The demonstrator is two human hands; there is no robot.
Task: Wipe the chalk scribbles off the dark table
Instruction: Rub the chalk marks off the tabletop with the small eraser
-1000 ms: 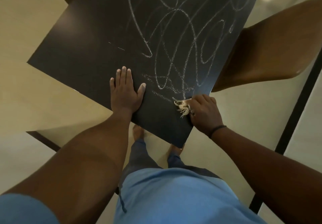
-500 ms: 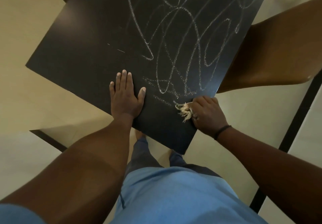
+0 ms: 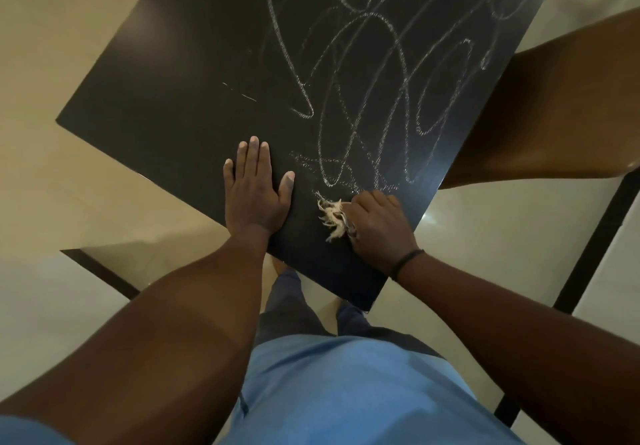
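The dark table [image 3: 180, 74] fills the upper middle of the head view. White chalk scribbles [image 3: 374, 91] loop across its right half, down to smudged marks near the front edge. My left hand [image 3: 254, 190] lies flat on the bare tabletop, fingers straight, left of the scribbles. My right hand [image 3: 379, 228] grips a frayed pale rag [image 3: 331, 217] and presses it on the table just below the lowest chalk marks, near the table's front right edge. Most of the rag is hidden inside the fist.
A brown chair [image 3: 550, 108] stands against the table's right side. A dark strip [image 3: 588, 247] runs across the pale floor at the right. My legs and feet are below the table's near corner [image 3: 367, 302].
My right hand with the rag has shifted slightly left and up along the front edge toward the lowest scribbles. My left hand stays flat in place.
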